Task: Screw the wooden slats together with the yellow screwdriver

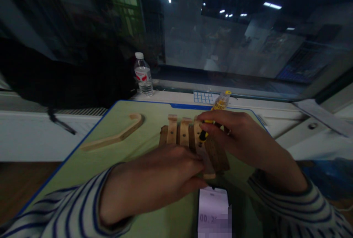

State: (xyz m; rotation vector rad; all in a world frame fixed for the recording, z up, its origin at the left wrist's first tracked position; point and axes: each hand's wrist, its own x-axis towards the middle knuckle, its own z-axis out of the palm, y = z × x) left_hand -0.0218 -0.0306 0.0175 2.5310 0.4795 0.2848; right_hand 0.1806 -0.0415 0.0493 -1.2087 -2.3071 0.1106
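Right hand: pinched a yellow-and-black screwdriver, tip down at the right hook, seemingly to meet its hole.
Left hand: fingers closed on that hook's near part, apparently steadying it.
Board: rough brown wood, lay beneath the right hook, left hook and middle hook, all pale and drilled.
Loose hook: cane-shaped, lay apart, left on the green table.
Phone: flat, near side.

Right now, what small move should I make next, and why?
Probably turn the screwdriver slightly with your right hand: its tip points down at the rightmost wooden hook, and your left hand seems to steady that hook. Whether the tip is seated, I can't tell.
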